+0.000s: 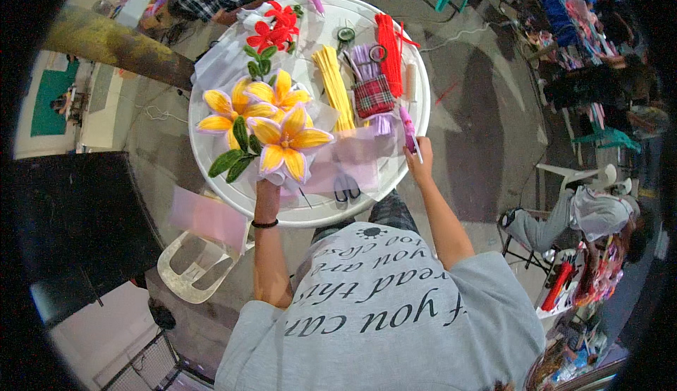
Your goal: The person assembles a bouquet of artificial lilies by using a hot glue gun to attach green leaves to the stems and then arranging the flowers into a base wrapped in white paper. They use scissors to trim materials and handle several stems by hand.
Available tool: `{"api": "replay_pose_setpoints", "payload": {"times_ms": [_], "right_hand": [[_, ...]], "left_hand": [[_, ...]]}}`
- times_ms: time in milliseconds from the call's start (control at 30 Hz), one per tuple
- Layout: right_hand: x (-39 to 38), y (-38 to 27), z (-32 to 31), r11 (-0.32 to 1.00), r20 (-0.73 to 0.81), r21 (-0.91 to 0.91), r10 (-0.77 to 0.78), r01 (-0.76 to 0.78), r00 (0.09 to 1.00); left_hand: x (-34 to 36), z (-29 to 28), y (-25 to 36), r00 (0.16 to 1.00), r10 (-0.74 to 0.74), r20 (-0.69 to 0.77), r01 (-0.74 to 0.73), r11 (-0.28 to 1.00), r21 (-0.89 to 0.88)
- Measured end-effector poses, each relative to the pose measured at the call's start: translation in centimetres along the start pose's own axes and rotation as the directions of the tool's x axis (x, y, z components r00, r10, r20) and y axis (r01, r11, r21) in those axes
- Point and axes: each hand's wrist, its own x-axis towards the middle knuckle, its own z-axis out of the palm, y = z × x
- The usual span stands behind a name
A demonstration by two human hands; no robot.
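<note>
- Gripping the base of a bouquet of yellow flowers (271,119), the left hand (268,188) is closed round the stems at the near left edge of the round white surface (423,74); the blooms and their green leaves (229,160) lie tilted over that edge.
- The right hand (421,162) is clenched on a pink glue gun (409,131) at the near right edge, nozzle pointing down toward the rim.
- Sheets of translucent pink wrap (345,162) lie between the two hands, with scissors (345,188) on top near the front edge.
- Farther back sit yellow stems (335,88), red stems (389,42), a plaid pouch (374,96) and red flowers (276,28).
- Risk, as I judge it: the bouquet overhangs the rim, so a looser grip could let it slip off toward the chair (190,267) below.
- The nozzle hangs close to the thin wrap; a drip or touch could mark or melt it.
- The scissors, near the edge, could get nudged off.
</note>
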Motion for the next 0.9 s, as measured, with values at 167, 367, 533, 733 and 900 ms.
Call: {"api": "replay_pose_setpoints", "payload": {"times_ms": [167, 367, 533, 733, 900], "right_hand": [[-0.2, 0.4, -0.3, 0.993, 0.051, -0.061, 0.104, -0.101, 0.993], [-0.4, 0.5, -2.8, 0.999, 0.017, -0.018, 0.034, -0.033, 0.999], [2.3, 3.4, -5.4, 0.995, 0.187, 0.094, -0.045, 0.028, 0.981], [6.3, 4.9, -5.7, 0.977, 0.587, 0.212, -0.131, 0.004, 0.799], [10.6, 0.9, -5.7, 0.986, 0.877, 0.133, -0.072, -0.096, 0.476]], "left_hand": [[-0.1, 1.0, 0.5, 0.998, 0.051, 0.038, -0.057, 0.984, 0.17], [-0.8, 1.8, 1.6, 0.989, 0.118, 0.089, -0.144, 0.903, 0.404], [-0.4, 1.3, 0.0, 0.987, 0.157, -0.012, -0.149, 0.953, 0.264], [-0.8, 1.7, -0.4, 0.983, 0.162, -0.091, -0.148, 0.979, 0.143], [-2.8, 2.0, -0.9, 0.967, 0.22, -0.129, -0.209, 0.973, 0.097]]}}
